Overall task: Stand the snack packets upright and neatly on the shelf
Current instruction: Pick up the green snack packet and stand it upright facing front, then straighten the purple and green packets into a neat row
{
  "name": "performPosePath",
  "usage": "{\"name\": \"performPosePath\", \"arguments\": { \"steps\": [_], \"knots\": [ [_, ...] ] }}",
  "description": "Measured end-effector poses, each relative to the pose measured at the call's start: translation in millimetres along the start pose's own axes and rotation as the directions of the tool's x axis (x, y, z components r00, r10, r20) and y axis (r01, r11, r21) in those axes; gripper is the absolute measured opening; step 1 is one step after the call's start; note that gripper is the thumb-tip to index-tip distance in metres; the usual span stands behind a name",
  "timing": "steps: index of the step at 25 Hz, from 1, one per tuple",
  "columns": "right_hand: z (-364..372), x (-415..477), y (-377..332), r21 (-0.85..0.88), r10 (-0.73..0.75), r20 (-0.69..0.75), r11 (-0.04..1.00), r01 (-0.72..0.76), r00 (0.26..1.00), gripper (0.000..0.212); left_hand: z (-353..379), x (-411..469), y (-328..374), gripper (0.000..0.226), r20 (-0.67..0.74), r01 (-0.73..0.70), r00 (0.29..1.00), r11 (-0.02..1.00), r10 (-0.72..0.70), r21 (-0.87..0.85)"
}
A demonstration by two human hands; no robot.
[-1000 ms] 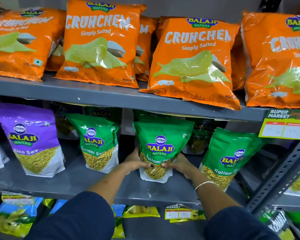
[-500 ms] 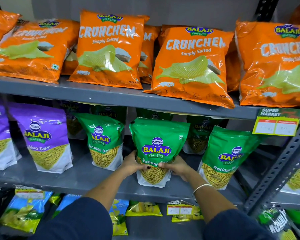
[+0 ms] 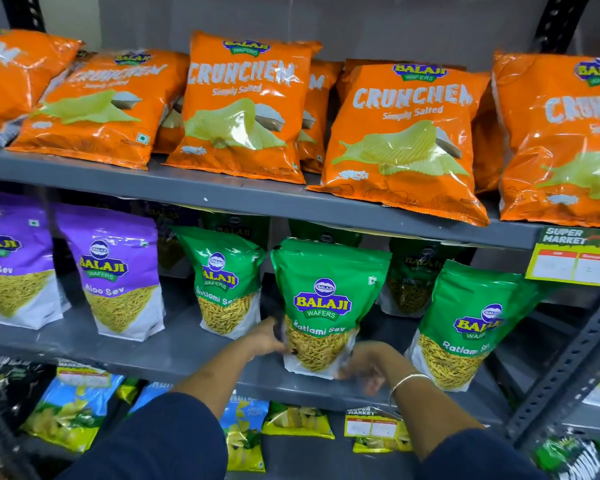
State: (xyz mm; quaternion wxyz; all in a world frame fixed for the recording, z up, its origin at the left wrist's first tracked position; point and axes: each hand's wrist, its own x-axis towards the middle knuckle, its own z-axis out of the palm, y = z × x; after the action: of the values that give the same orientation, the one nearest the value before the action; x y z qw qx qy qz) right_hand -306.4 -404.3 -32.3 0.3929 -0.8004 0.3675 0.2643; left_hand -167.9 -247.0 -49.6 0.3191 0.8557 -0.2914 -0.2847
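A green Ratlami Sev packet (image 3: 326, 306) stands upright at the front middle of the grey middle shelf (image 3: 174, 351). My left hand (image 3: 267, 337) grips its lower left edge, thumb on the front. My right hand (image 3: 368, 365) is blurred at the packet's lower right corner, its fingers spread and mostly off the packet. Another green packet (image 3: 226, 282) stands to the left, and a third (image 3: 465, 327) leans to the right. More green packets stand behind them in shadow. Two purple Aloo Sev packets (image 3: 115, 271) stand further left.
Orange Crunchem chip bags (image 3: 243, 105) fill the upper shelf, several of them leaning. A price tag (image 3: 575, 261) hangs at the right under that shelf. Yellow and blue packets (image 3: 66, 410) lie on the lower shelf. A perforated grey upright (image 3: 568, 358) runs down the right.
The view has shifted left and down. My right hand has come off the packet's lower right side with its fingers spread. The left hand stays on the packet's left edge.
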Motion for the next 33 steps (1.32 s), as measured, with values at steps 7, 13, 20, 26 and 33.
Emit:
{"name": "performPosePath", "arguments": {
  "steps": [7, 13, 20, 26, 33],
  "knots": [
    [72, 13, -115, -0.160, -0.191, 0.027, 0.968, 0.193, 0.981, 0.022, -86, -22, -78, 0.032, -0.118, 0.401, 0.913, 0.911, -0.390, 0.098],
    [84, 56, -156, 0.429, -0.248, -0.234, 0.841, 0.329, 0.940, 0.066, -119, 32, -120, 0.104, -0.173, -0.026, 0.985, 0.957, -0.026, -0.289],
    [107, 51, -160, 0.304, -0.486, -0.427, 0.717, 0.627, 0.763, 0.074, -116, 27, -140, 0.111, -0.196, -0.155, 0.977, 0.909, 0.083, -0.387],
    [92, 9, -199, 0.473, -0.385, -0.693, 0.396, 0.787, 0.610, 0.070, -121, 3, -149, 0.086, -0.188, -0.059, 0.982, 0.936, -0.008, -0.348],
    [64, -12, -208, 0.191, -0.290, -0.895, 0.440, 0.878, 0.340, 0.026, -113, 4, -140, 0.084, -0.214, -0.037, 0.976, 0.957, -0.027, -0.287]
  ]
}}
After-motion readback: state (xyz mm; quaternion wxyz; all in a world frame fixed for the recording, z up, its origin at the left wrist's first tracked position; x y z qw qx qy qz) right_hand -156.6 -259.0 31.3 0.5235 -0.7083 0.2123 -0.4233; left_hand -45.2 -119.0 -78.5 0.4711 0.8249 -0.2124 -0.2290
